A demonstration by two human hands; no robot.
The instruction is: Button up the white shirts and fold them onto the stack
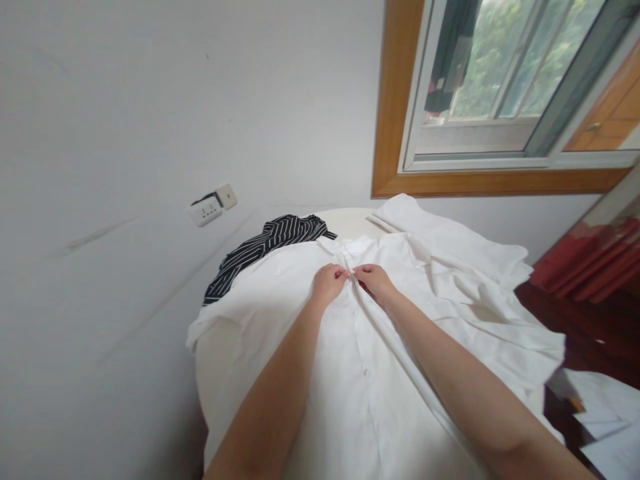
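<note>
A white button shirt (360,373) lies spread front-up over a round white table (215,360). My left hand (327,283) and my right hand (375,280) meet at the shirt's front placket just below the collar. Both hands are closed in a pinch on the placket edges, fingertips almost touching each other. A row of small buttons runs down the placket toward me. The collar (345,248) lies just beyond my fingers.
A black-and-white striped garment (260,250) is bunched at the table's far left by the wall. A wall socket (213,205) sits above it. A wood-framed window (500,100) is at upper right. Dark red furniture (585,293) and white papers (610,427) stand to the right.
</note>
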